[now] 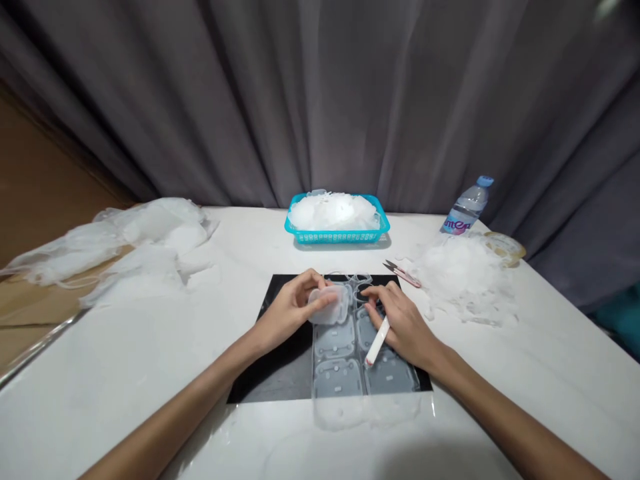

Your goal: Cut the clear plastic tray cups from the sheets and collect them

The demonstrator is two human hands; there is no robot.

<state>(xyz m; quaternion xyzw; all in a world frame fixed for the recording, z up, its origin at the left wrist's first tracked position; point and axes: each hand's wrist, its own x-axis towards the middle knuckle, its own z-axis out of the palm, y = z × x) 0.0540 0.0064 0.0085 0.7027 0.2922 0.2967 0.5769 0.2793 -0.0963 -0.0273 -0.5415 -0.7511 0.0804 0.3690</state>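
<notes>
A translucent plastic sheet of moulded pieces (345,373) lies on a black mat (280,373) in front of me. My left hand (293,307) is closed round one loose clear plastic piece (330,303), held just above the sheet's far end. My right hand (400,323) rests on the sheet with its fingers pressed on the upper right cells. A thin white tool with a reddish tip (377,341) is tucked in that hand, pointing towards me.
A turquoise basket (337,235) heaped with white plastic pieces stands at the back. Small snips (401,272) lie beside a pile of plastic scraps (465,277). A water bottle (467,207) and a tape roll (505,247) are at the right. Crumpled plastic bags (135,243) lie left.
</notes>
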